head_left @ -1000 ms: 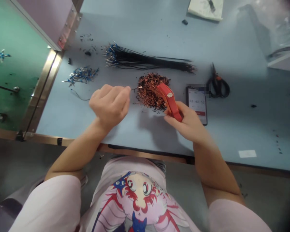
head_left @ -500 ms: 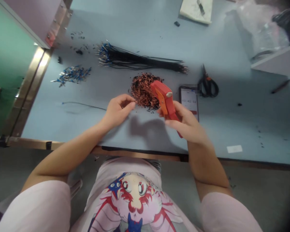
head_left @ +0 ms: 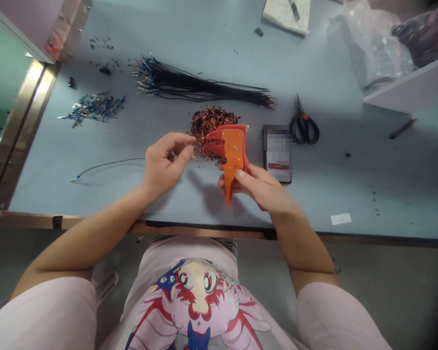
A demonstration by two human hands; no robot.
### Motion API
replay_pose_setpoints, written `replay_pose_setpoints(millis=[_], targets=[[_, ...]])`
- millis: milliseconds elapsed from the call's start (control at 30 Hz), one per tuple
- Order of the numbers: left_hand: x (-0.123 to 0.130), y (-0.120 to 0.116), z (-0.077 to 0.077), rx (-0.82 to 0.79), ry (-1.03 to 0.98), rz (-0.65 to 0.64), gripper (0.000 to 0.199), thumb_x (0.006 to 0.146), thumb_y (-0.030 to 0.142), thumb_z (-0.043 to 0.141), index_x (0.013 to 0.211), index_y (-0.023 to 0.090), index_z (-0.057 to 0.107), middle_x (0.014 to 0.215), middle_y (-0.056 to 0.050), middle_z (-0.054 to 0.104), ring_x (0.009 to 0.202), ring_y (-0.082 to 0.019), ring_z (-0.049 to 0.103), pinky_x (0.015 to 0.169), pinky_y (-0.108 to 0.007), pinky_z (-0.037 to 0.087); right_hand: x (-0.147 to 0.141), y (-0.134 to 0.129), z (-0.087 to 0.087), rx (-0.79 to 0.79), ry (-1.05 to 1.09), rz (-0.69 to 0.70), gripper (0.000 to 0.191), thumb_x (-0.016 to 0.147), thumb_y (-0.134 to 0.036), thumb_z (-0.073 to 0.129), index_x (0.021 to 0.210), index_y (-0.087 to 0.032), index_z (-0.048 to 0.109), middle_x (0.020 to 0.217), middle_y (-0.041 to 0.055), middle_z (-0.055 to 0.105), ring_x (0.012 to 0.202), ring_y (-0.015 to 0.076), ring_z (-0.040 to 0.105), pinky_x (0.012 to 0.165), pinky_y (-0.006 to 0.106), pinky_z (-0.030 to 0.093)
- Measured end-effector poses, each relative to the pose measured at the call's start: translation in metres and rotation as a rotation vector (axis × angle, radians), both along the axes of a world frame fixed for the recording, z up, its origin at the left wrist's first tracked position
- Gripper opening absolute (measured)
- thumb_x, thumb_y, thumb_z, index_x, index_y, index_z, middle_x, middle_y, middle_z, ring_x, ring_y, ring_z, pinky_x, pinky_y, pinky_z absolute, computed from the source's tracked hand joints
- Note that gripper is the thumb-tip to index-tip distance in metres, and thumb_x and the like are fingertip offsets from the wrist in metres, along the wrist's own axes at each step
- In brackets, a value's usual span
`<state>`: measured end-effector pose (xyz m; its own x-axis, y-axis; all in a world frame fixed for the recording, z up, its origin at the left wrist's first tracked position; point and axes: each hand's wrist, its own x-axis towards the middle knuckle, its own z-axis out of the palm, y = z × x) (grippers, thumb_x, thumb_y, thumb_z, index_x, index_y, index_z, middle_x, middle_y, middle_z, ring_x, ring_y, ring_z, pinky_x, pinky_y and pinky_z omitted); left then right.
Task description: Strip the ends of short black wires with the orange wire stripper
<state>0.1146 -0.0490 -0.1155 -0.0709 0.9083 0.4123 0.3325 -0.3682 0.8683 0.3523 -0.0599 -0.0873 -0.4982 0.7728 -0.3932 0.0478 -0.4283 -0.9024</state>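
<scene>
My right hand (head_left: 259, 187) grips an orange-red hand wire stripper (head_left: 233, 150), with its jaws pointing left over the edge of a heap of copper-coloured wire offcuts (head_left: 211, 124). My left hand (head_left: 166, 163) sits just left of the jaws, its thumb and fingers pinched together. A thin black wire (head_left: 109, 164) with a blue end runs across the table into that hand. The pinched part of the wire is mostly hidden by my fingers, and I cannot see whether it enters the jaws.
On the pale blue table (head_left: 332, 189) lie a bundle of black wires (head_left: 204, 90), loose blue terminals (head_left: 93, 107), black scissors (head_left: 304, 126) and a phone (head_left: 277, 155). A plastic bag (head_left: 377, 48) and a white pad (head_left: 286, 14) are at the back. A metal-trimmed edge runs along the left.
The stripper has turned, now showing its orange face with the jaws pointing left. My left hand has risen closer to the jaws, and the black wire on the table has shifted.
</scene>
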Motion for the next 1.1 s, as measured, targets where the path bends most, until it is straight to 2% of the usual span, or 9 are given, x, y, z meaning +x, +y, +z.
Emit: replay_pose_setpoints(millis=[133,267,533,667,933,1100], targets=[[0.002,-0.003,0.003,0.078,0.031,-0.035,0.008,0.086,0.013,0.063,0.090,0.019,0.066,0.071,0.003,0.066,0.058,-0.006,0.058,0.049,-0.019,0.036,-0.003,-0.003,0.003,-0.092,0.068,0.019,0.050,0.088,-0.054,0.068,0.120,-0.016,0.060,0.099,0.0100,0.072,0.082,0.0201,0.071,0.069,0.033,0.060],[0.002,-0.004,0.004,0.096,0.091,-0.049,0.008,0.086,0.013,0.063,0.089,0.019,0.066,0.073,0.003,0.065,0.060,-0.006,0.055,0.053,-0.019,0.040,-0.003,-0.003,0.003,-0.167,0.124,0.039,0.051,0.087,-0.053,0.070,0.120,-0.015,0.059,0.097,0.0096,0.072,0.081,0.0215,0.072,0.071,0.036,0.061],[0.003,-0.005,0.009,0.029,0.075,-0.031,0.006,0.086,0.014,0.062,0.086,0.019,0.065,0.074,0.002,0.064,0.060,-0.007,0.054,0.058,-0.020,0.044,-0.003,-0.004,0.007,-0.134,0.117,0.070,0.046,0.089,-0.050,0.069,0.117,-0.015,0.060,0.094,0.0088,0.071,0.079,0.0203,0.072,0.070,0.035,0.062],[0.003,-0.006,0.009,0.000,0.140,0.006,0.004,0.083,0.018,0.063,0.083,0.020,0.067,0.073,0.001,0.063,0.058,-0.009,0.050,0.056,-0.022,0.043,-0.004,-0.005,0.009,-0.125,0.096,0.078,0.046,0.088,-0.052,0.069,0.115,-0.015,0.060,0.092,0.0082,0.070,0.078,0.0201,0.072,0.068,0.035,0.062],[0.003,-0.005,0.011,-0.003,0.079,-0.033,0.004,0.083,0.017,0.063,0.081,0.020,0.064,0.071,0.001,0.061,0.057,-0.009,0.049,0.057,-0.024,0.043,-0.008,-0.006,0.007,-0.061,0.083,0.071,0.039,0.091,-0.051,0.065,0.106,-0.015,0.059,0.079,0.0033,0.065,0.065,0.0161,0.067,0.055,0.029,0.058],[0.004,-0.006,0.011,-0.059,0.116,-0.003,0.003,0.082,0.021,0.061,0.080,0.020,0.063,0.070,0.001,0.062,0.057,-0.010,0.050,0.053,-0.024,0.041,-0.011,-0.006,0.006,0.010,0.040,0.087,0.040,0.092,-0.054,0.063,0.101,-0.016,0.055,0.070,0.0003,0.061,0.056,0.0132,0.061,0.046,0.025,0.053]])
